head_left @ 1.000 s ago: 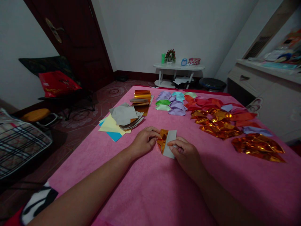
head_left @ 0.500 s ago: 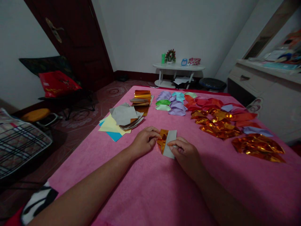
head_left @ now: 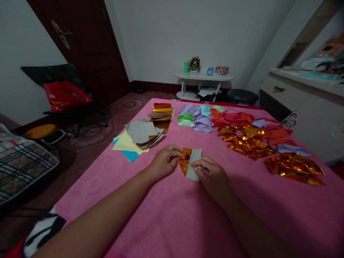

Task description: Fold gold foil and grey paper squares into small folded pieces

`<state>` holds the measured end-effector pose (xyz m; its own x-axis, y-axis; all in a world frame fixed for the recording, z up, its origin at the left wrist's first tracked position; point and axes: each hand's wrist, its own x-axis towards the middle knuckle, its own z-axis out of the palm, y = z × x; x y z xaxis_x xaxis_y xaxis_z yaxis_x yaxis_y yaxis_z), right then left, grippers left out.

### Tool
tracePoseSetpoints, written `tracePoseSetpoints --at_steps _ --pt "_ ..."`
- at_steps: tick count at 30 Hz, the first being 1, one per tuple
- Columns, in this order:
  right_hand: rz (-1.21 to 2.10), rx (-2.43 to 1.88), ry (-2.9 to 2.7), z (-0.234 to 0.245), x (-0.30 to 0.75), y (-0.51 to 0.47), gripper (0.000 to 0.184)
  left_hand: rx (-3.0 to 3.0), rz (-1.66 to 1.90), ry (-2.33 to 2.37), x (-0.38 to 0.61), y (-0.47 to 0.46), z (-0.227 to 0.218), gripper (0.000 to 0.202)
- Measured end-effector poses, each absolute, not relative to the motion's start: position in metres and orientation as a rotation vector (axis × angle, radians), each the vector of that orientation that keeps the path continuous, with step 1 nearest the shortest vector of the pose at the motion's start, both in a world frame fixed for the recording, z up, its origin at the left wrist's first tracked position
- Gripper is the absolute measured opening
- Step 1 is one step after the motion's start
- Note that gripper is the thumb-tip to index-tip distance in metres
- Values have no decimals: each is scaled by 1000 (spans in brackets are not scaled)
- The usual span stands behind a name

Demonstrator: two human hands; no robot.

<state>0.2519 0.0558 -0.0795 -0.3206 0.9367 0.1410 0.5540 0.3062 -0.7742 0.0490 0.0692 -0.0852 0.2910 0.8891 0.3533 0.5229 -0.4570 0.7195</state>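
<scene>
A small sheet of gold foil paper (head_left: 186, 160), partly folded, lies on the pink tablecloth in front of me. Its plain grey back (head_left: 195, 165) shows as a strip along the right side. My left hand (head_left: 168, 160) holds the gold left edge, its fingers curled and the thumb close by. From the right, my right hand (head_left: 212, 173) pinches the grey strip between thumb and fingers. The fingertips partly cover the paper on both sides.
Loose grey-backed sheets (head_left: 141, 131), yellow paper (head_left: 126, 142) and blue paper (head_left: 130, 155) lie at left, with a gold foil stack (head_left: 162, 108) behind. Folded pastel papers (head_left: 202, 123), red ones (head_left: 239, 117) and gold foil shapes (head_left: 294, 167) spread across the back and right.
</scene>
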Motion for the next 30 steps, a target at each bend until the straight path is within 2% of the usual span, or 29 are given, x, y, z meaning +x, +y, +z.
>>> tracePoseSetpoints --at_steps 30 --pt "836 -1322 -1976 -81 253 56 21 2082 1053 1234 50 70 -86 28"
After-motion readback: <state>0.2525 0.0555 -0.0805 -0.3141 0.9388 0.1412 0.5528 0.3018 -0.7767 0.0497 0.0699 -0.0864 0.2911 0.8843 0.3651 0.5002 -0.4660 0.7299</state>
